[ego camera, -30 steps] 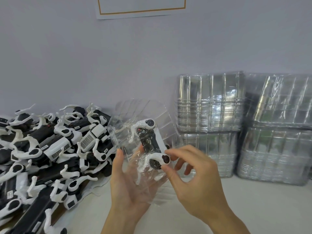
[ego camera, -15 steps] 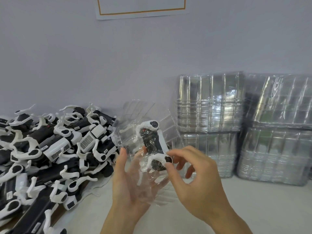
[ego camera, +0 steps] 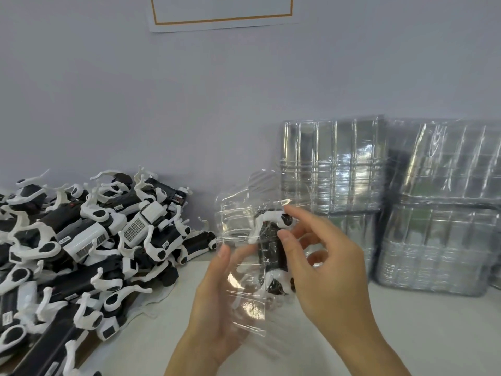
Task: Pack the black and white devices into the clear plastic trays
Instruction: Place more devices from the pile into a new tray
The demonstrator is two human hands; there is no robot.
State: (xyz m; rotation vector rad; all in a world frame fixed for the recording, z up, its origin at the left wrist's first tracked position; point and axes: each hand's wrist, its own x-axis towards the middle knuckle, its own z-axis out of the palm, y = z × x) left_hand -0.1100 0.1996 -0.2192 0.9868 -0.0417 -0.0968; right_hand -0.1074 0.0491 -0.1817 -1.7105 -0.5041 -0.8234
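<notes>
A clear plastic tray (ego camera: 236,226) is held up in front of me over the white table. My left hand (ego camera: 217,302) supports it from below and behind, thumb on its left edge. One black and white device (ego camera: 272,248) lies in the tray's right side, its white curved arms at top and bottom. My right hand (ego camera: 325,267) reaches in from the right; its thumb and forefinger sit at the device's upper end by the white arm. A big heap of black and white devices (ego camera: 81,248) fills the left of the table.
Stacks of clear trays (ego camera: 333,164) stand against the wall at the right, with more wrapped stacks (ego camera: 444,207) beside them. A bordered paper sheet (ego camera: 222,12) hangs on the wall above. The white table (ego camera: 406,335) shows bare at front right.
The tray with the device has tilted and shifted right. My right hand moved from the device's lower end up to its upper end.
</notes>
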